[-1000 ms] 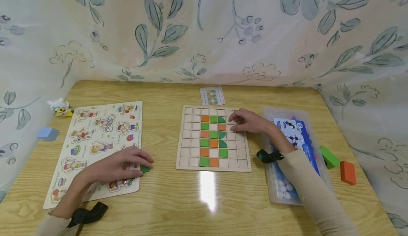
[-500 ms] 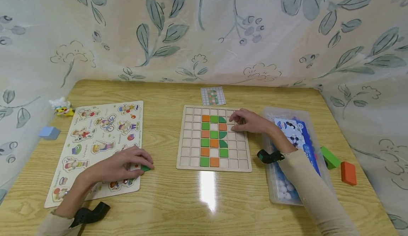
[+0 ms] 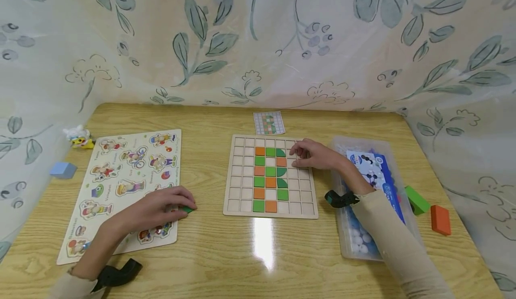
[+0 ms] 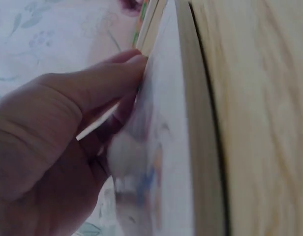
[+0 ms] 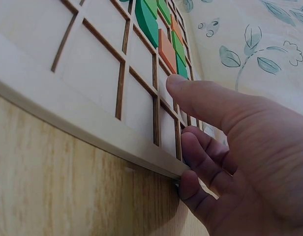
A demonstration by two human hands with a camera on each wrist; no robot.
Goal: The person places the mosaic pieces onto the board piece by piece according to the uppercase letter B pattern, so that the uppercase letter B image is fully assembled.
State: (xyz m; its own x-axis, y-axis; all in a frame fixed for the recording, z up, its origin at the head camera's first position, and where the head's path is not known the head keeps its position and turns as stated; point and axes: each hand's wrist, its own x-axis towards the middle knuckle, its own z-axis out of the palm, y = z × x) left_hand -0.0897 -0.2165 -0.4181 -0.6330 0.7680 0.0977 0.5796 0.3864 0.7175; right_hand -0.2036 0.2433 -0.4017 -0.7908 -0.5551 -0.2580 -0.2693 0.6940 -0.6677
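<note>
My left hand point(image 3: 163, 207) is over the right edge of the picture puzzle board point(image 3: 86, 187). Between its thumb and fingers it pinches a small green tile point(image 3: 188, 209), mostly covered by the fingertips. In the left wrist view the thumb point(image 4: 117, 73) lies close along the board's surface. My right hand point(image 3: 312, 154) rests at the upper right of the wooden grid board point(image 3: 300, 196), fingers loosely bent and nothing in them. On the grid, orange square tiles point(image 3: 271, 206), green square tiles point(image 3: 259, 205) and rounded dark green tiles point(image 3: 281, 183) fill the middle columns.
A small pattern card point(image 3: 269, 123) lies behind the grid board. To the right stands a clear plastic box point(image 3: 344, 245) under my right forearm, with green point(image 3: 417, 199) and red point(image 3: 440, 219) blocks beyond it. At far left are a blue block point(image 3: 63, 170) and a toy figure point(image 3: 78, 136).
My left hand has shifted slightly right and away from me, taking the green tile with it. My right hand and the tiles on the grid have stayed in place.
</note>
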